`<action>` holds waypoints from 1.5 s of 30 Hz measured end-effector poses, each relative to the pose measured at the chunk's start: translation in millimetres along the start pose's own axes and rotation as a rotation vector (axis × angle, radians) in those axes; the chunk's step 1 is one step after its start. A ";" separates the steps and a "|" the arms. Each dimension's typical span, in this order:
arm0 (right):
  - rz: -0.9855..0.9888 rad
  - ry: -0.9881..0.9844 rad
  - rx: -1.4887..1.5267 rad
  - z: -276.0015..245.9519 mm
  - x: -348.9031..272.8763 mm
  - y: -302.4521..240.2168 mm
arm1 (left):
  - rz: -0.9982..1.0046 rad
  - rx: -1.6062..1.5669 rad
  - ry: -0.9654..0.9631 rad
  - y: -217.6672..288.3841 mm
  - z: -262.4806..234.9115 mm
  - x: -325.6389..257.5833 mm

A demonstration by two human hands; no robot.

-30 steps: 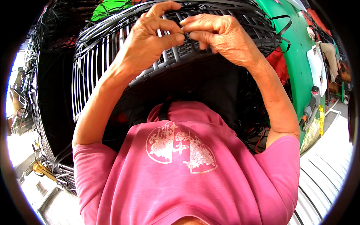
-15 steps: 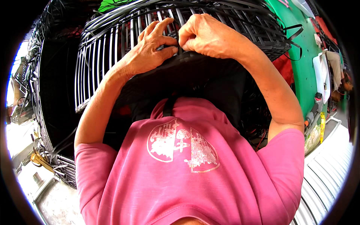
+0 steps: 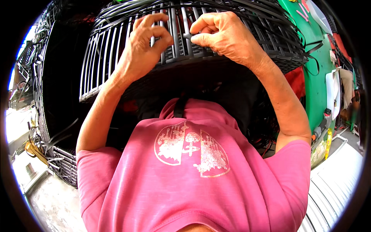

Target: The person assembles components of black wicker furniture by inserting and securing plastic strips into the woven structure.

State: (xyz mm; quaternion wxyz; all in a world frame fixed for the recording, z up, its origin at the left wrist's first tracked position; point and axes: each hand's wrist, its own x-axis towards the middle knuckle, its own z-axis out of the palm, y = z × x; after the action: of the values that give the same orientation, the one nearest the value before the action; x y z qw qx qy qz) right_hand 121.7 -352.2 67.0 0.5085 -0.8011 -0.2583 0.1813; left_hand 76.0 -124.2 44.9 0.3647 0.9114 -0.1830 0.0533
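The black woven frame (image 3: 189, 57) is cut off above, its underside (image 3: 185, 71) in shadow. The right hand (image 3: 228, 38) pinches a partly hidden dark strip (image 3: 187, 36); the left hand (image 3: 142, 47) curls half-open, empty.

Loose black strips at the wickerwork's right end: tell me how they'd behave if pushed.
The loose black strips would likely flex rather than stay rigid, since they curve freely out past the wickerwork. They're probably light too, looking thin and narrow.

Readable text: none | pink shirt (image 3: 154, 193): pale emblem (image 3: 213, 158), no legible lettering
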 end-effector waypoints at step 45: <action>0.368 0.054 0.237 40.2 21.8 -17.6 | -0.321 -0.135 -0.047 6.7 21.1 -16.3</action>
State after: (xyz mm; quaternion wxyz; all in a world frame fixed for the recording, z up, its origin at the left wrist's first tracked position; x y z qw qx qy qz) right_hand 112.9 -304.0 65.6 0.5643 -0.7739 -0.0710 0.2784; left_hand 57.6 -138.3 30.0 0.4245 0.9034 -0.0470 -0.0393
